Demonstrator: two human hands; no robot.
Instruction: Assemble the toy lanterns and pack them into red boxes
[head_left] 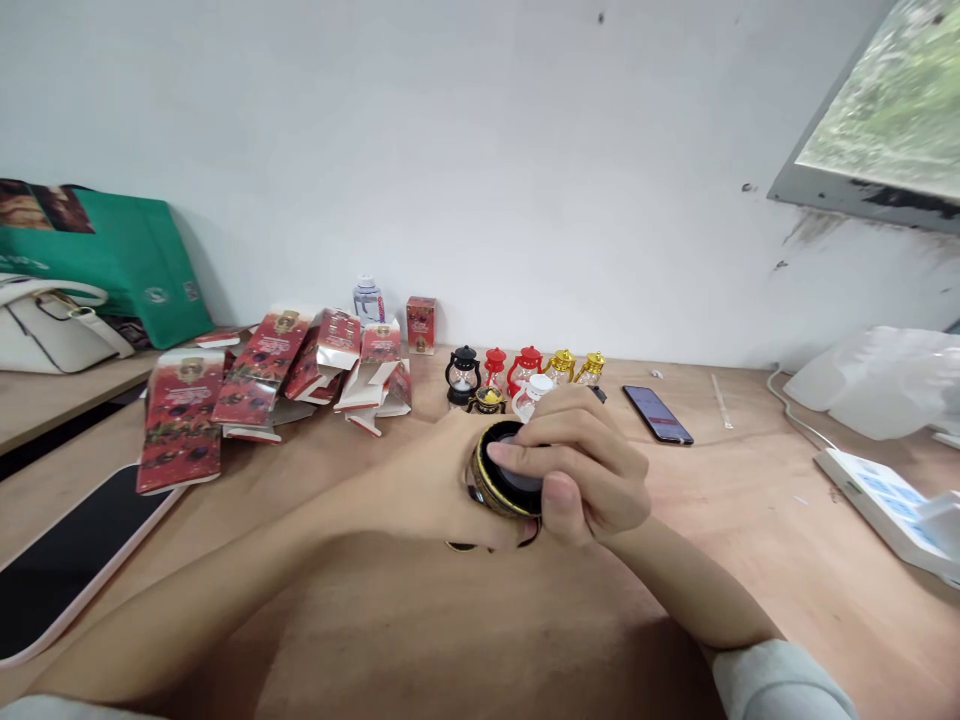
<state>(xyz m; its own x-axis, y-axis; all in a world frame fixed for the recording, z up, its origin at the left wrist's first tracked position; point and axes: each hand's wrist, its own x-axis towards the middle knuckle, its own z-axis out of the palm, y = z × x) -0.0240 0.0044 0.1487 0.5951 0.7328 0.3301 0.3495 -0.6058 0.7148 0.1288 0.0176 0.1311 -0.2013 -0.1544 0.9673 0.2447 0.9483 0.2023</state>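
Note:
In front of me, a small black lantern with gold trim (495, 492) lies tilted, its round base facing up toward me. My left hand (435, 485) is wrapped around its body from the left. Fingers of my right hand (592, 465) are bent over the open base, the thumb at its rim. A greyish disc-like surface (506, 440) shows inside the base, partly covered by those fingers. Just behind my hands are a white lantern (531, 395) and a black and gold piece with a yellow centre (489, 400).
Several black, red and gold lanterns (529, 370) stand near the wall. To the left lie opened red boxes (259, 370), a large phone (67, 560) and bags (142, 260). On the right are a smaller phone (658, 414), a power strip (885, 500) and clear plastic (877, 385).

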